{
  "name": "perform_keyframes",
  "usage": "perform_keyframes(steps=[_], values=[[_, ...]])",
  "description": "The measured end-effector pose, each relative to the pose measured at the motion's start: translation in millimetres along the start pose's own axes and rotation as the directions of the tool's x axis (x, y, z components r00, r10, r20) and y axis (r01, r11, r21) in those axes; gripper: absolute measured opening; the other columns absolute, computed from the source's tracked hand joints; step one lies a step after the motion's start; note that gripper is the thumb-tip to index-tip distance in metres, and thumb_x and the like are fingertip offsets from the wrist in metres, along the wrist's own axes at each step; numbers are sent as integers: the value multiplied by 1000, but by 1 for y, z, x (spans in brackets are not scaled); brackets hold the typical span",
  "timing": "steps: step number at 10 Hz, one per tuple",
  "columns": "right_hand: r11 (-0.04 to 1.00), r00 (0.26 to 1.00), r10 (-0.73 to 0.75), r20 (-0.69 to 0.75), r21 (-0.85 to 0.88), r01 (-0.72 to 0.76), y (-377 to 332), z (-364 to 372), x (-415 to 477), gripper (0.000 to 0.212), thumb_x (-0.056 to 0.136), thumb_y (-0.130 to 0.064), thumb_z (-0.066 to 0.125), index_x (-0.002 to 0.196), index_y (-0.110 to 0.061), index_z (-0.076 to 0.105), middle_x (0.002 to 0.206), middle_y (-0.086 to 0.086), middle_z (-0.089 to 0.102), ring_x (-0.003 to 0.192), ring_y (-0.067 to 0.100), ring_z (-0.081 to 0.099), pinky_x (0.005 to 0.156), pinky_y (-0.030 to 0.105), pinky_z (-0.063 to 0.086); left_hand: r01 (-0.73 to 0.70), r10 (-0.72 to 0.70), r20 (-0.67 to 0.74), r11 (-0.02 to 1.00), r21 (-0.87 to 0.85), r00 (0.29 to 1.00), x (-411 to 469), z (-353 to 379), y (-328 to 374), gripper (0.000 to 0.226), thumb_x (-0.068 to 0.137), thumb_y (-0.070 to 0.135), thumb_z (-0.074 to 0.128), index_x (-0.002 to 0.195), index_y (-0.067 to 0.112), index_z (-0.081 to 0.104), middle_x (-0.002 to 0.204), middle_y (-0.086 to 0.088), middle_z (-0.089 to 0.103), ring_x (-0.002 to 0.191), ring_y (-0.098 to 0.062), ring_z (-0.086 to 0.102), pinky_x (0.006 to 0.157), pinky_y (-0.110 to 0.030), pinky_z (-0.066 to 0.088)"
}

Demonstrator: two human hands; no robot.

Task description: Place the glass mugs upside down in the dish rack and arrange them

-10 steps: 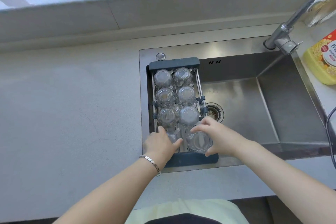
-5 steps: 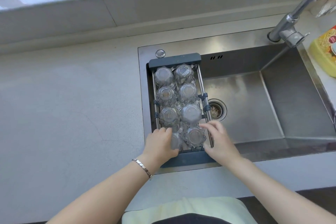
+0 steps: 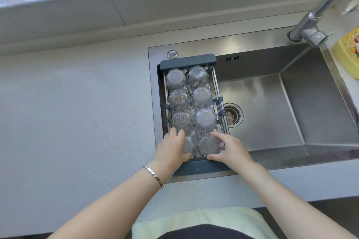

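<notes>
A dark grey dish rack (image 3: 188, 61) with metal rails spans the left end of the sink. Several clear glass mugs stand upside down in it in two columns. My left hand (image 3: 171, 149) wraps the nearest left mug (image 3: 188, 145), which it partly hides. My right hand (image 3: 231, 149) cups the nearest right mug (image 3: 208, 145) from its right side, fingers curled round the glass. The mugs behind them, such as one (image 3: 205, 118) in the right column, stand untouched.
The steel sink (image 3: 320, 103) with its drain (image 3: 232, 115) lies right of the rack. A tap (image 3: 318, 15) rises at the back right, beside a yellow bottle (image 3: 347, 54). Grey worktop (image 3: 77, 112) stretches left; a ledge runs along the back.
My right hand has slid the nearest right mug leftward into line within the rack. My left hand has closed further round the nearest left mug. The camera has tilted slightly.
</notes>
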State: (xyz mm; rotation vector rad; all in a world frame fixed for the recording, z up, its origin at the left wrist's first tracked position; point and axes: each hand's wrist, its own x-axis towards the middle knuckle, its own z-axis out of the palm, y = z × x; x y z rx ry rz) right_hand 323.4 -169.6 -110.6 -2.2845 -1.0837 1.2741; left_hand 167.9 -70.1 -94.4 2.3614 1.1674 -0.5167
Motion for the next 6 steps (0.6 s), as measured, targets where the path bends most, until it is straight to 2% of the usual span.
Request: perform_keyframes(steps=[1,2,3,4,5,6], values=[[992,998,64,-17,111,-62,1,3,1,84,59,-23,87,131,-21,44,133,4,56,115,24,57,101,39,45,-4,5,-19,1000,23,1000,0,3,0,52,81,37,69,118,10,44,117,-10,46,103,-28,53,81,-35,50],[962,986,133,-100,254,-104,2,13,-4,73,61,-19,86,123,-15,49,130,7,58,113,26,58,99,37,45,1,1,-37,998,62,999,-4,8,0,51,81,41,68,117,11,46,115,-8,48,101,-27,54,79,-33,48],[965,981,153,-120,233,-122,1,18,-6,71,62,-22,85,123,-14,50,128,8,59,114,27,58,100,40,45,16,-2,-92,989,150,996,-10,10,1,58,63,49,81,104,15,60,98,-4,59,84,-23,63,65,-30,51],[990,992,118,-41,83,-114,-3,7,-5,75,65,-32,82,128,-12,46,132,8,56,120,24,53,103,37,42,-8,17,-82,993,115,997,-13,12,2,56,84,45,63,127,13,46,122,-8,51,110,-26,53,89,-35,46],[979,993,109,50,-179,-98,-17,-14,-2,57,78,-36,70,125,-11,50,126,9,59,115,25,55,94,33,44,31,-31,-9,998,-47,999,-11,-1,3,53,91,42,51,135,14,39,135,-8,41,123,-26,43,101,-36,39],[943,986,114,120,-325,-69,-36,-32,-1,39,85,-31,59,116,-8,57,117,11,64,106,27,59,88,35,48,94,-80,69,967,-237,994,-2,-28,1,46,93,31,50,133,11,43,137,-10,42,119,-26,49,100,-37,45]])
